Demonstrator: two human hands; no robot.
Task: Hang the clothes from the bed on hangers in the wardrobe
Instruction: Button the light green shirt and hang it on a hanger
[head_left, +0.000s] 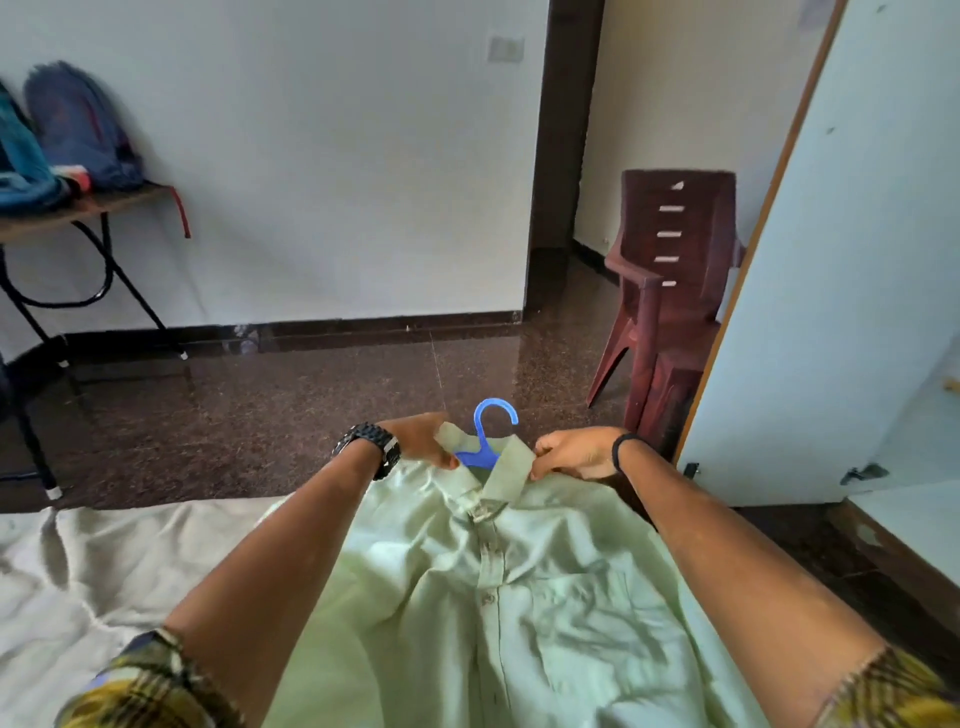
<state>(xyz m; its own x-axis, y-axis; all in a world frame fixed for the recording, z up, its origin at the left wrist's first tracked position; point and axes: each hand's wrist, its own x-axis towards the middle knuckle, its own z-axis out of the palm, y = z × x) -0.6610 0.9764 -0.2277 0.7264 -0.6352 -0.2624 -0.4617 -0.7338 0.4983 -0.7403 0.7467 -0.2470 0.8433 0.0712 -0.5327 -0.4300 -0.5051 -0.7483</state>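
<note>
A shirt (498, 597) lies on the near bed (78, 561), hanger (485, 441) in its collar; chair (670, 291) far right, desk (78, 208) far left.

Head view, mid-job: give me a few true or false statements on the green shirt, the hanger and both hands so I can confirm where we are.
1. The blue hanger sits inside the neck of the green shirt, with its hook sticking out past the collar. True.
2. The left hand hangs idle beside the bed. False: it holds the shirt's collar on its own side.
3. The right hand pinches the collar on the other side. True.
4. The shirt already hangs in the wardrobe. False: it lies spread on the bed sheet.
5. The brown plastic chair lies tipped over on the floor. False: it stands upright next to the white door.
</note>
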